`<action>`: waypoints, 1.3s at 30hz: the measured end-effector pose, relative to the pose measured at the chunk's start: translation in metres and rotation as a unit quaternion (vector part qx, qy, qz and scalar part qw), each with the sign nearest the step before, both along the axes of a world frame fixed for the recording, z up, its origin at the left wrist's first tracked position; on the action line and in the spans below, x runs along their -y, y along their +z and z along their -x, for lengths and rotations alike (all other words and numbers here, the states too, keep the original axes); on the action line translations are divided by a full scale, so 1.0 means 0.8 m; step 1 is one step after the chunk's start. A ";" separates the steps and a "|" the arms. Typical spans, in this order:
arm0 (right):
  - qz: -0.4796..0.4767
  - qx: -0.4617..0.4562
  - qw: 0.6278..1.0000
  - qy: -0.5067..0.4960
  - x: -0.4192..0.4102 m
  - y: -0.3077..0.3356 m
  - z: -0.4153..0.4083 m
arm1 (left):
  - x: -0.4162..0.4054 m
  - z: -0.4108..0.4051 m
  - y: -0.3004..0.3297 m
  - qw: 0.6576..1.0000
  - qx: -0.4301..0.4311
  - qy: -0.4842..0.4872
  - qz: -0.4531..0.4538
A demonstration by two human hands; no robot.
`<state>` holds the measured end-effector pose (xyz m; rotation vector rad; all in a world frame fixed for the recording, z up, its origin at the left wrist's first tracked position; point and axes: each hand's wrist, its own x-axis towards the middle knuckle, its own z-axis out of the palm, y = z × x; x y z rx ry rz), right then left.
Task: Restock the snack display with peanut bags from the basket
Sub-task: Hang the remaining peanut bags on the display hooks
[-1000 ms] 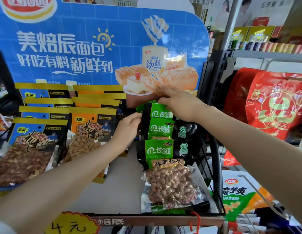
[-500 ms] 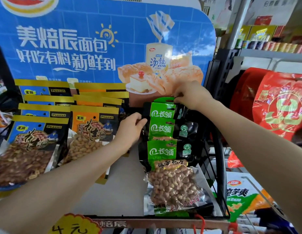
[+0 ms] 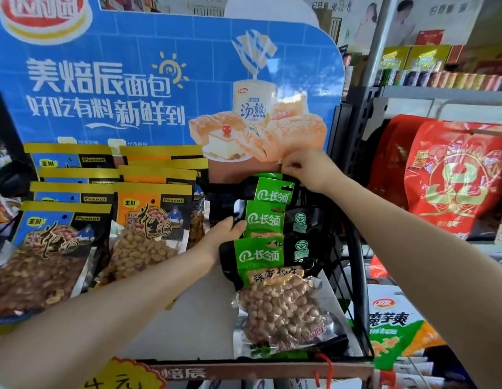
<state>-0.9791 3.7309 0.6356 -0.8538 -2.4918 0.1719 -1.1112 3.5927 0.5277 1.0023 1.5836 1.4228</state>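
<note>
On the right side of the display shelf point(image 3: 188, 327), a column of green-and-black peanut bags point(image 3: 275, 276) lies overlapping from the front edge up toward the back board point(image 3: 160, 94), each green header tucked above the next. The right hand point(image 3: 306, 168) sits at the top of that column, near the shelf's back right corner, its fingers curled and pinching the upper edge of the rearmost green bag point(image 3: 273, 189) just below the board's bread picture. The left hand point(image 3: 224, 234) reaches in from the left, thumb and fingers closed on the left edge of the second green bag point(image 3: 265, 219). The front bag shows pale peanuts through its clear lower half, resting against the shelf's front lip. To the left stand two stacked columns of yellow-topped peanut bags, blue-labelled point(image 3: 47, 242) at the left edge and orange-labelled point(image 3: 151, 220) beside them. Red sacks point(image 3: 457, 178) hang on the neighbouring rack to the right
</note>
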 end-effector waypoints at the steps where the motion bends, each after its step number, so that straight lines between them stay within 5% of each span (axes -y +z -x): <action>1: -0.010 0.013 1.000 -0.002 0.000 0.000 -0.001 | 0.000 0.001 0.000 1.000 -0.002 0.003 0.012; 7: -0.045 0.088 0.995 -0.029 -0.007 -0.004 -0.012 | 0.008 0.001 -0.012 1.000 0.018 -0.002 0.014; 18: -0.098 0.032 0.995 0.007 0.008 -0.016 -0.021 | -0.011 0.002 0.021 0.952 -0.301 0.048 -0.032; 24: -0.047 0.098 0.992 0.065 0.012 -0.016 -0.014 | -0.008 0.011 0.008 0.960 -0.178 0.205 -0.067; 28: -0.086 0.117 0.984 0.102 0.024 -0.007 0.003 | -0.007 0.007 0.024 0.991 0.021 0.100 -0.081; 39: -0.151 0.190 0.970 0.018 0.023 -0.028 0.029 | -0.014 0.007 0.039 0.998 0.035 0.021 -0.049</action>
